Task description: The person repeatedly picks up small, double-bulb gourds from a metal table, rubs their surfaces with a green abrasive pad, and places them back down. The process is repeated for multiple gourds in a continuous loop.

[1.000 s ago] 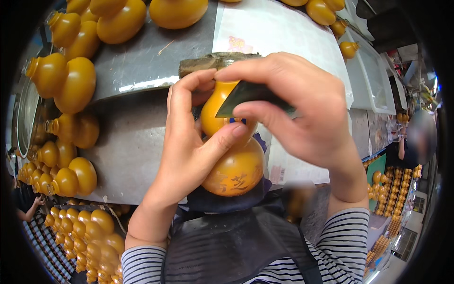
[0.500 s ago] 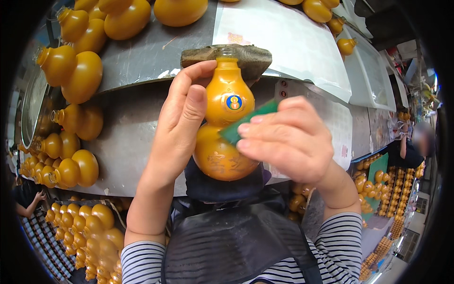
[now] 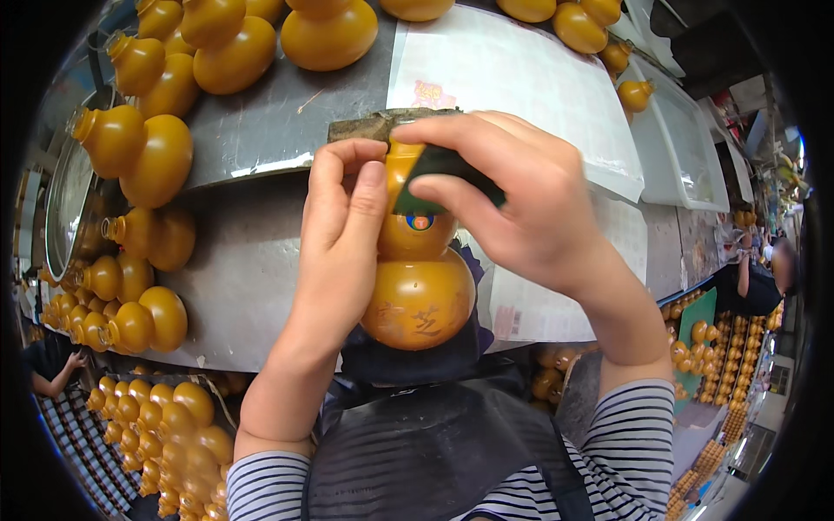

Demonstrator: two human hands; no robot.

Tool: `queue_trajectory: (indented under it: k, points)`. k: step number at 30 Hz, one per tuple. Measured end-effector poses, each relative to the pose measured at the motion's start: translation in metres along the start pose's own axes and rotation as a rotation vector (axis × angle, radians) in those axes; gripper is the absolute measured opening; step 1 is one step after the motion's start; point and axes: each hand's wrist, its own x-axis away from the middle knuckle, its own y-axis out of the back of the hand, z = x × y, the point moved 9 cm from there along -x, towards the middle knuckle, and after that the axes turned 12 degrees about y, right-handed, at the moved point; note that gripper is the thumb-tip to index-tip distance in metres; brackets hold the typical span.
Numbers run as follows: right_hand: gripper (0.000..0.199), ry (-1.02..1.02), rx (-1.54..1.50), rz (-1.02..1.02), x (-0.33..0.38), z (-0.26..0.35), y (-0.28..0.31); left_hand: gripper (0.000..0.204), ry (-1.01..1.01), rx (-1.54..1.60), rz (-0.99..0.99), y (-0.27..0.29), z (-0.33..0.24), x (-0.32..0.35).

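An amber-yellow gourd-shaped bottle (image 3: 419,300) lies with its base toward me on dark cloth and its neck at a worn wooden block (image 3: 360,128). Its upper bulb has a small round blue label (image 3: 420,222), partly covered; faint lettering marks the lower bulb. Along the bottle's left side, my left hand (image 3: 340,230) steadies it, fingers curled at the neck. My right hand (image 3: 530,191) grips a flat green piece (image 3: 413,206), a pad or scraper, and presses it on the upper bulb and neck. The bottle's mouth is hidden behind my right fingers.
Several similar gourd bottles (image 3: 156,161) stand on the left and along the far side. White paper sheets (image 3: 556,95) cover the grey table's right part, beside a clear plastic tray (image 3: 686,156). More bottles (image 3: 165,434) are massed at lower left. Other people work at both edges.
My right hand has moved up and away from me with the green piece, from the bottle's waist to its upper bulb and neck. The bottle sits slightly lower in view.
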Motion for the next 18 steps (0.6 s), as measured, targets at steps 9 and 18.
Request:
queue_trajectory:
  k: [9, 18]
  points:
    - [0.014, -0.402, -0.415, -0.391, 0.039, -0.050, 0.037, 0.041, -0.055, -0.232, 0.009, -0.012, 0.003, 0.003]
    - [0.026, -0.053, 0.339, -0.164, 0.039, 0.076, 0.039, 0.030, -0.589, -0.602, -0.003, -0.025, -0.034, 0.076]
